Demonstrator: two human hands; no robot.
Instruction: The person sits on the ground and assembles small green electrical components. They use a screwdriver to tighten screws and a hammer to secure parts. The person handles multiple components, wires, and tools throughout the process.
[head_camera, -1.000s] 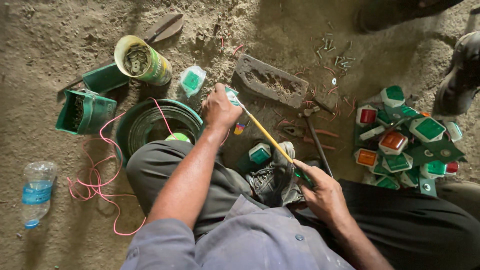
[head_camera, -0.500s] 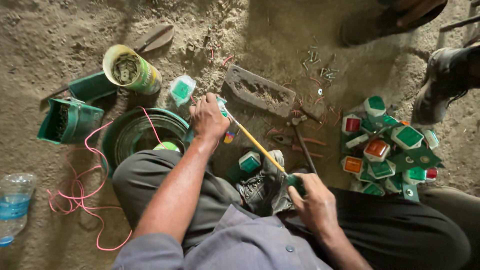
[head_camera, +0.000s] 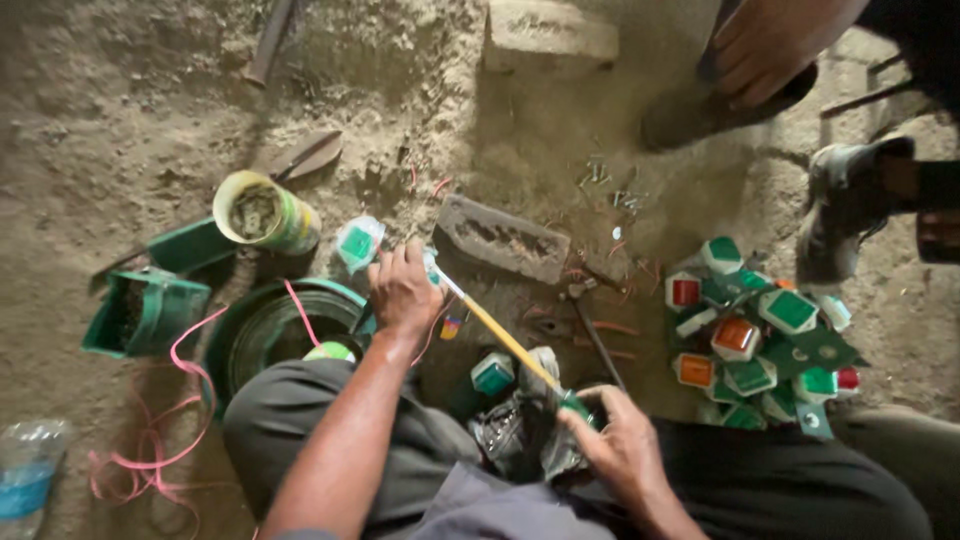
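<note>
- The right hand (head_camera: 625, 450) is sitting nearest the camera, over the person's dark trousers, its fingers closing round the green handle of a long screwdriver (head_camera: 505, 340).
- The screwdriver is slanting up and to the left from that hand, its yellow shaft crossing the dirt floor (head_camera: 120, 120) toward the left hand.
- A small green-and-white box (head_camera: 493, 374) is lying just beside the screwdriver shaft, on its near side, next to a crumpled dark bag that is resting against the trousers.
- The left hand (head_camera: 403, 292) is meeting the far end of the screwdriver, curling tightly over a small pale piece there; what exactly it is gripping is hard to make out, since the fingers are covering most of it.
- Left of the screwdriver tip, a dark round basin (head_camera: 262, 322) with a pink cord (head_camera: 160, 420) trailing over its rim is sitting beside the person's knee.
- Further left of the screwdriver, an open green box (head_camera: 140, 312) is resting on the dirt, and a clear plastic bottle (head_camera: 28, 465) is lying at the picture's lower left edge.
- Right of the screwdriver, a heap of small boxes (head_camera: 760, 340) with green, red and orange faces is piling up, well apart from both hands.
- Beyond the screwdriver tip, a yellow-green tin (head_camera: 265, 213) holding small bits and a grey hollow brick (head_camera: 503, 238) are lying on the ground.
- Farthest from the screwdriver, another person's sandalled foot (head_camera: 760, 60) is showing at the top right.
</note>
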